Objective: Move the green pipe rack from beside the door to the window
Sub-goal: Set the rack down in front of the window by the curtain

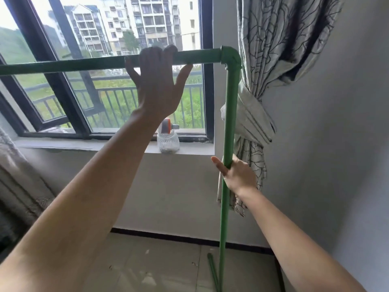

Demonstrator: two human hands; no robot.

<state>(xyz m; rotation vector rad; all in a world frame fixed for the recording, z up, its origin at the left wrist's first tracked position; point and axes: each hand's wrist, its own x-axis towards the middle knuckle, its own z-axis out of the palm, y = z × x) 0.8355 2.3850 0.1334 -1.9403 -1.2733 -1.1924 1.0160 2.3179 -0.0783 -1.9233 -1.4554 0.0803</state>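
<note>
The green pipe rack (230, 106) stood directly in front of the window (117, 66), its top rail running across the panes from the left edge of view to an elbow joint (229, 57) at the right, and its right upright dropping from that joint past the sill (105, 145) to the floor (160, 264). The left hand (156, 81) was hooked over the top rail, four fingers curled across the far side and the thumb pressed beneath, closed firmly on the pipe. The right hand (236, 174) gripped the upright just below sill height, fingers wrapped behind it and the thumb extended along its left side. A tied curtain (273, 60) hung just behind the upright at the right, and a clear jar (168, 142) stood on the sill nearby. The step in hand appeared to be final placement at the window, the carry being essentially complete. The next move would call for settling the base flat on the floor, checking that the upright cleared the curtain, then releasing both grips. Whether the foot already rested on the floor could not be determined.
</note>
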